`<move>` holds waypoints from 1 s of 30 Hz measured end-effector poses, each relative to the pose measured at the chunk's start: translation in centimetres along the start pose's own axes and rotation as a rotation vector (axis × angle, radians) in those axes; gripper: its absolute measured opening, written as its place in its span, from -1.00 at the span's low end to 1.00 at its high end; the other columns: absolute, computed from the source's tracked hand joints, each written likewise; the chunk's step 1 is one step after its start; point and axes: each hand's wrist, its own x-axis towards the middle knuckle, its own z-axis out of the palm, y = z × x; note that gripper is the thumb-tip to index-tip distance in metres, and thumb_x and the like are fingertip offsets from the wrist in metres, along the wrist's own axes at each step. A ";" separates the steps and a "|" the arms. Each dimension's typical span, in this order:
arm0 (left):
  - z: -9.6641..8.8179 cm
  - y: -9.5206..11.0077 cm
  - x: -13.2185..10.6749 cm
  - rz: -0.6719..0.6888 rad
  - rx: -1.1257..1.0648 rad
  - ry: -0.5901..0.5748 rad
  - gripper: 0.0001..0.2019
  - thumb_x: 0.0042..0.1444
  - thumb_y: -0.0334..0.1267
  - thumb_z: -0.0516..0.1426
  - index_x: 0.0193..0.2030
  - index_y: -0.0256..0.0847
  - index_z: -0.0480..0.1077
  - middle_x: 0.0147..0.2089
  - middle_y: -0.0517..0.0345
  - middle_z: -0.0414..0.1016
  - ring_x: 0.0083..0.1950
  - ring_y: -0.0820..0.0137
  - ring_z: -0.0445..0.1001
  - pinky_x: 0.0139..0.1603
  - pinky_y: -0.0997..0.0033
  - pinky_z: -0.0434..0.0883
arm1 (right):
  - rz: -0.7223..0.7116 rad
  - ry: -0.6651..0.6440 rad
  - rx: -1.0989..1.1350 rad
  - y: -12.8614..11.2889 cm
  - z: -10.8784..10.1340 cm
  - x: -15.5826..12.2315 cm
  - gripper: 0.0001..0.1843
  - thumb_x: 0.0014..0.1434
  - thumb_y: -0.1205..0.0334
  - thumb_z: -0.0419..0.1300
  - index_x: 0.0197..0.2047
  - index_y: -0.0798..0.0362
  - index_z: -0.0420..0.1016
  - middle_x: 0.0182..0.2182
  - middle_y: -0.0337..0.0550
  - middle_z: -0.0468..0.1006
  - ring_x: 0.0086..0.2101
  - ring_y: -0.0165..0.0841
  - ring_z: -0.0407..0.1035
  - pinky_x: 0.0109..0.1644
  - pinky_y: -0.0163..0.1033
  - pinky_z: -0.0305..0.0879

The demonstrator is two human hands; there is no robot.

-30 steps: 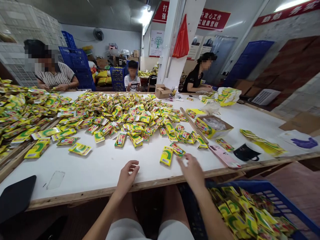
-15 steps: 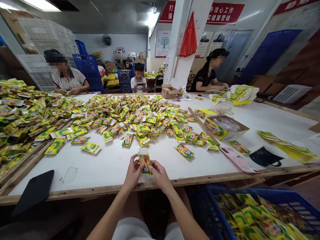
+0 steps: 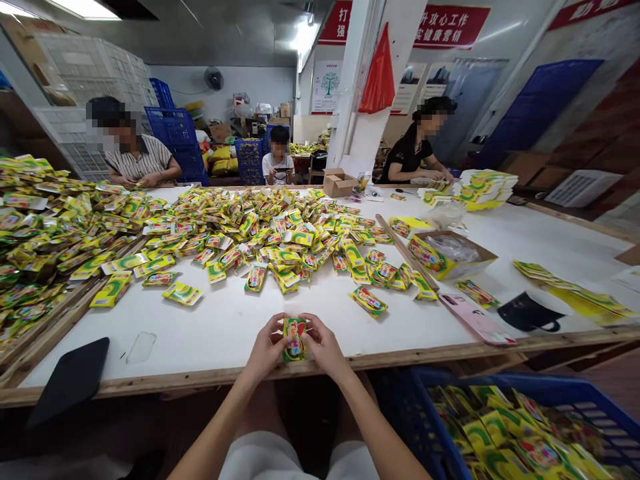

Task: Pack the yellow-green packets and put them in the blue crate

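Both my hands meet at the near edge of the white table (image 3: pixel 225 327). My left hand (image 3: pixel 266 347) and my right hand (image 3: pixel 323 347) each pinch a side of one small yellow-green packet (image 3: pixel 295 338) held upright between them. A big heap of the same packets (image 3: pixel 260 233) spreads across the middle of the table beyond my hands. One single packet (image 3: pixel 369 301) lies just right of my hands.
A blue crate (image 3: pixel 505 427) full of packets stands low at my right. On the right lie a pink phone (image 3: pixel 475 320), a black pouch (image 3: pixel 527 312) and an open cardboard box (image 3: pixel 453 253). A black pad (image 3: pixel 70 380) rests at the left edge. Three people sit at the far side.
A second ago my hands were apart and empty. My right hand picked up a packet, both hands closed on it, and it now sits lower, with its top flap folded down.
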 end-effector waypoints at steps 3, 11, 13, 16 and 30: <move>-0.2 -0.2 0.5 0.030 -0.056 0.036 -0.72 0.02 -0.23 0.19 -0.12 -0.20 0.32 -0.14 0.07 0.48 -0.15 0.30 0.51 -0.17 0.34 0.46 | -0.010 -0.001 -0.025 -0.2 -0.5 1.2 -0.73 0.14 0.23 0.09 -0.10 0.01 0.49 -0.22 -0.14 0.56 -0.23 -0.29 0.46 -0.14 -0.19 0.39; 0.1 0.2 0.7 0.089 -0.181 0.024 -0.56 0.03 -0.28 0.19 0.06 -0.09 0.20 -0.03 0.06 0.47 -0.10 0.31 0.51 -0.13 0.31 0.45 | -0.087 0.125 -0.068 -0.6 0.1 2.3 -0.78 0.10 0.26 0.13 -0.16 0.03 0.49 -0.22 -0.13 0.53 -0.22 -0.31 0.43 -0.20 -0.24 0.37; 0.0 0.3 0.5 0.075 -0.097 0.009 -0.63 0.05 -0.25 0.17 0.02 -0.15 0.29 -0.06 0.03 0.50 -0.11 0.30 0.51 -0.11 0.31 0.44 | -0.122 0.118 -0.071 -0.8 0.2 1.9 -0.77 0.12 0.27 0.12 -0.14 0.01 0.48 -0.22 -0.15 0.52 -0.21 -0.33 0.42 -0.19 -0.25 0.37; -0.2 0.6 0.4 0.117 0.077 0.063 -0.77 0.09 -0.20 0.15 -0.13 -0.23 0.44 -0.10 0.00 0.52 -0.08 0.27 0.48 -0.06 0.31 0.42 | -0.170 0.054 -0.101 -1.4 0.2 1.6 -0.83 0.15 0.23 0.12 -0.25 0.02 0.53 -0.23 -0.12 0.51 -0.18 -0.31 0.41 -0.18 -0.26 0.38; 0.4 0.7 1.7 0.110 0.005 0.250 -0.80 0.02 -0.14 0.20 -0.36 -0.26 0.44 -0.40 0.16 0.49 -0.32 0.39 0.45 -0.26 0.44 0.38 | -0.049 0.135 -0.219 -1.9 0.8 3.2 -0.78 0.11 0.11 0.15 -0.39 0.08 0.50 -0.47 -0.18 0.53 -0.46 -0.38 0.36 -0.36 -0.30 0.31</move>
